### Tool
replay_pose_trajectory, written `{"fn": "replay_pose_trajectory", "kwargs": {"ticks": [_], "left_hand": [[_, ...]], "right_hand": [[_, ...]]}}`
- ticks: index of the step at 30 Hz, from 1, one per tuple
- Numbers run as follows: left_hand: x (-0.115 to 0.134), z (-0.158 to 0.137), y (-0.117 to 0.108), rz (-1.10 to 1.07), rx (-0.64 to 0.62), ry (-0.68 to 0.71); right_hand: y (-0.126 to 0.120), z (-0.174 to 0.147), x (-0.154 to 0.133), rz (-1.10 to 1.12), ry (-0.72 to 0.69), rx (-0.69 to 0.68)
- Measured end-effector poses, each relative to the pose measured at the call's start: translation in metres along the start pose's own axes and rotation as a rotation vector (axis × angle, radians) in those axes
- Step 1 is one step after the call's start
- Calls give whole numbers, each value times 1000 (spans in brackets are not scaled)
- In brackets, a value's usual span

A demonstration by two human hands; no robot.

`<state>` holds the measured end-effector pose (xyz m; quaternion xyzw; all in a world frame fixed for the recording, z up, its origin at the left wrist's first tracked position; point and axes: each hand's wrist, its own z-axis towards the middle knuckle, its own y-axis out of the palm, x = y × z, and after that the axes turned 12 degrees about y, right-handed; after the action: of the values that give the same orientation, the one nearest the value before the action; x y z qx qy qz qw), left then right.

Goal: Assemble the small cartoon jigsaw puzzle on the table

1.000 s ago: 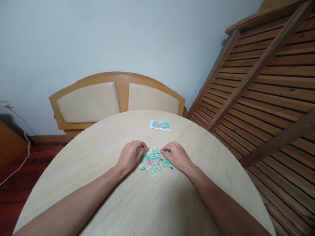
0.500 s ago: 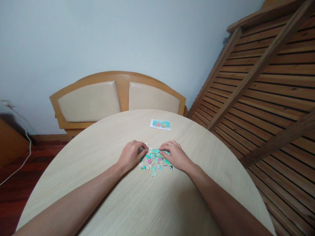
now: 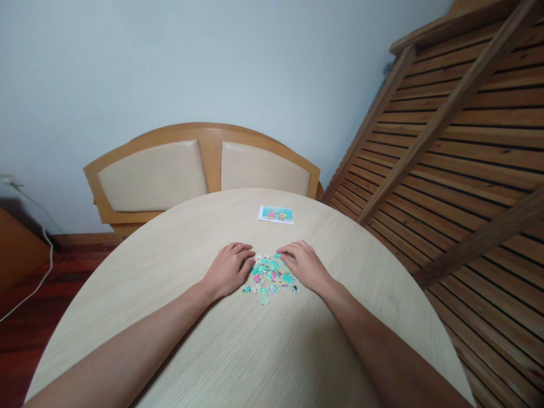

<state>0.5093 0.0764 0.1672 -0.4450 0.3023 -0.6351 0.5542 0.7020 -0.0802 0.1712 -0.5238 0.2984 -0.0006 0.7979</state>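
Observation:
A loose pile of jigsaw puzzle pieces, mostly turquoise with some pink, cream and black-and-white ones, lies on the round table between my hands. My left hand rests at the pile's left edge, fingers curved and thumb a little apart, with no piece visible in it. On the opposite side, my right hand is open, its thumb and forefinger apart at the upper right of the pile. A turquoise piece lies just by those fingertips. My palms hide whatever is under them.
Beyond the pile, a small picture card with cartoon figures lies on the pale wooden table. A padded wooden headboard stands behind the table. Leaning slatted wood fills the right side, and a white cable hangs at left.
Both hands have shifted slightly at the pile's edges. My right thumb has drawn back from the pieces, uncovering more turquoise ones on that side. The card has stayed put.

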Motion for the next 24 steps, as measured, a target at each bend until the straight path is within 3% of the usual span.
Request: {"fn": "replay_pose_trajectory", "kwargs": {"ticks": [10,24], "left_hand": [[-2,-2,2,39,9,-10],[7,-3,-5,100,17,-8]], "right_hand": [[4,-8,-19,-42,-173,-136],[-10,-13,-24,-186,-240,-119]]}}
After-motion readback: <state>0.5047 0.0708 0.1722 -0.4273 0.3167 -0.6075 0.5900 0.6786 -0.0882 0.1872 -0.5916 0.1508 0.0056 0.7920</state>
